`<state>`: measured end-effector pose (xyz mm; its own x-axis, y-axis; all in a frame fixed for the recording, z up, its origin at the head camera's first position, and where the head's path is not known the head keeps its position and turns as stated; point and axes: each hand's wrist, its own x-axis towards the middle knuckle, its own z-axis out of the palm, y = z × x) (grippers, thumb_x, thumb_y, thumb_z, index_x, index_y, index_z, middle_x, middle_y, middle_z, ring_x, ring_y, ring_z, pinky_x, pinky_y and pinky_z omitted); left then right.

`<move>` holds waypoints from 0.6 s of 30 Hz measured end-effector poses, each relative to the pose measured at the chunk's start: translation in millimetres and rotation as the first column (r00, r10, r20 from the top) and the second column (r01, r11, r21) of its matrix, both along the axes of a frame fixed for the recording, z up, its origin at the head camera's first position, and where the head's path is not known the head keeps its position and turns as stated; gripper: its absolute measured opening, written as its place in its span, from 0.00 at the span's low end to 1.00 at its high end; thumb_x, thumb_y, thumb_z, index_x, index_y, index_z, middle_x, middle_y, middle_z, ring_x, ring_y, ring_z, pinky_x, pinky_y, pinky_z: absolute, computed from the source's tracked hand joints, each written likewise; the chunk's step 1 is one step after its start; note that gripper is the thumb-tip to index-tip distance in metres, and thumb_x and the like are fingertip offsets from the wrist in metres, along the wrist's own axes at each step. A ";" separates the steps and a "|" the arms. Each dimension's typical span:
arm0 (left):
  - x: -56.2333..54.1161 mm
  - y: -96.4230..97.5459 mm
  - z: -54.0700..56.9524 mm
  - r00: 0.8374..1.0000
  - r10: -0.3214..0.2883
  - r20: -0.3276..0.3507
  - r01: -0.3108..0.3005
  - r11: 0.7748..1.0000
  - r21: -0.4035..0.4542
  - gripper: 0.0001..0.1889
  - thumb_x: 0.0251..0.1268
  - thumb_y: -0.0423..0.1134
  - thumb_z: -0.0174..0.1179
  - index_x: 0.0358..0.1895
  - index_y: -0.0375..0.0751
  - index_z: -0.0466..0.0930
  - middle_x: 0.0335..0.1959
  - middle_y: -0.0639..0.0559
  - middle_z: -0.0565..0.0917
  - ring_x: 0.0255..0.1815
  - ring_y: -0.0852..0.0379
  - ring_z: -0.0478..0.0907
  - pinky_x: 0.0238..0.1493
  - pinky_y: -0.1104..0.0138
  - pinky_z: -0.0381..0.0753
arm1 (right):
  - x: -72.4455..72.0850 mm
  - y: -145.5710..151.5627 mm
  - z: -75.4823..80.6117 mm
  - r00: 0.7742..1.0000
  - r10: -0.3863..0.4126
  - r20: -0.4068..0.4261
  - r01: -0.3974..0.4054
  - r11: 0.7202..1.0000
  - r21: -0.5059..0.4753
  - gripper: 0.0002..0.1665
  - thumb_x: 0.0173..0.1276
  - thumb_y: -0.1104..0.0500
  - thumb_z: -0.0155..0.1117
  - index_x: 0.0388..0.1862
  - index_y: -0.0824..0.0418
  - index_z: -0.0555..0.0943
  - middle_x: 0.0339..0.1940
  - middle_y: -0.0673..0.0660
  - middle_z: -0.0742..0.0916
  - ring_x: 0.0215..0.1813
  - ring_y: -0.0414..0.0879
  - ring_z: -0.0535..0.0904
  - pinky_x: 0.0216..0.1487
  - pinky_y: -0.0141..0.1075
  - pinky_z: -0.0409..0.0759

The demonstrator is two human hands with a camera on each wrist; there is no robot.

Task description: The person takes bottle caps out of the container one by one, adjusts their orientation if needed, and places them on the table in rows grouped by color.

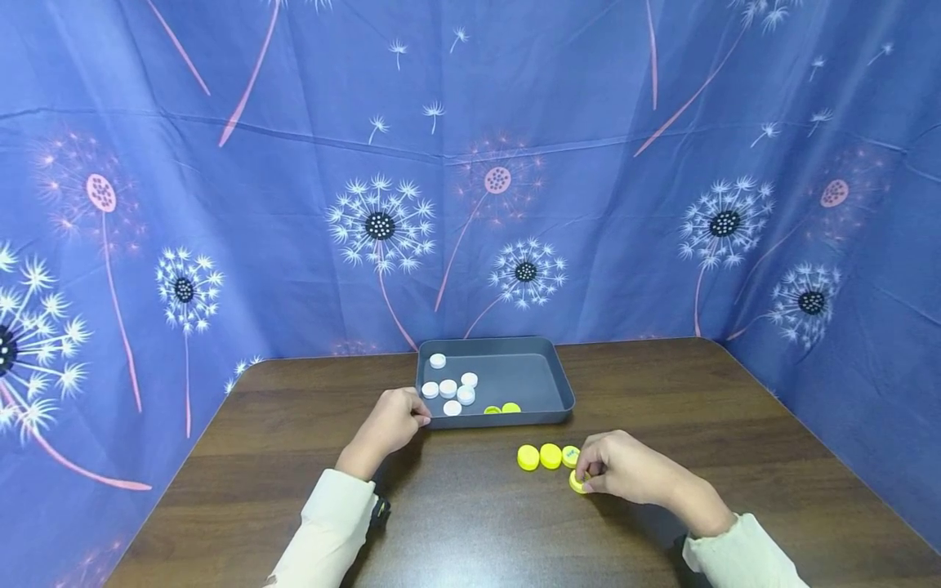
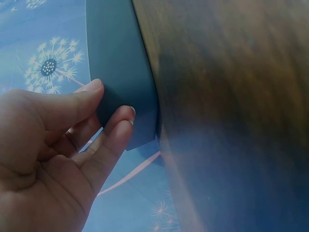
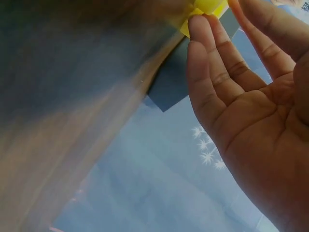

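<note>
our left hand [image 1: 393, 420] pinches the tray [image 1: 518, 377] at its near left corner, our right hand [image 1: 628, 467] a yellow cap [image 1: 576, 483] just beside a row of three [image 1: 550, 456] on the table [image 1: 456, 506]; we seem to be placing or lifting it, which calls for steady fingers next.

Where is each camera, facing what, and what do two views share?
Head: on the head, facing forward and down; shows table, tray, left hand, right hand, sleeves.
Left wrist: worn there, facing left hand and tray.
Right wrist: worn there, facing right hand and yellow disc.
Head and left wrist share left hand and tray.
</note>
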<state>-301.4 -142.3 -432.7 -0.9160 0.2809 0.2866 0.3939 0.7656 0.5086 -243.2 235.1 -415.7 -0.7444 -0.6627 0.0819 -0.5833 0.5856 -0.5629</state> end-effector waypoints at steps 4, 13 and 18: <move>0.1 0.6 1.0 1.000 0.015 0.015 -0.015 1.000 0.005 0.07 0.57 0.26 0.69 0.24 0.38 0.88 0.24 0.58 0.79 0.28 0.62 0.74 0.31 0.69 0.76 | 0.9 1.3 4.6 1.000 -0.001 -0.022 0.001 1.000 -0.007 0.10 0.56 0.69 0.73 0.33 0.55 0.88 0.32 0.45 0.84 0.33 0.34 0.76 0.33 0.30 0.78; 3.4 0.7 0.6 0.999 0.011 0.031 -0.011 1.000 0.008 0.06 0.57 0.26 0.69 0.25 0.38 0.88 0.24 0.58 0.79 0.29 0.62 0.75 0.31 0.69 0.77 | 4.1 2.1 9.0 0.994 0.000 -0.106 -0.008 0.997 -0.076 0.09 0.57 0.69 0.73 0.36 0.58 0.87 0.35 0.49 0.86 0.35 0.34 0.79 0.34 0.31 0.81; 1.9 1.6 3.0 1.000 0.013 0.023 -0.013 1.000 0.003 0.06 0.57 0.25 0.68 0.25 0.37 0.88 0.24 0.57 0.79 0.29 0.62 0.75 0.31 0.69 0.77 | 5.6 -1.2 13.4 0.984 -0.049 -0.169 0.030 0.994 -0.110 0.14 0.59 0.67 0.74 0.44 0.59 0.85 0.37 0.50 0.87 0.36 0.37 0.82 0.36 0.33 0.82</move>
<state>-299.5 -140.7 -429.7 -0.9260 0.2679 0.2661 0.3719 0.7690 0.5200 -237.6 233.9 -402.3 -0.7388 -0.6138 0.2783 -0.6537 0.5524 -0.5172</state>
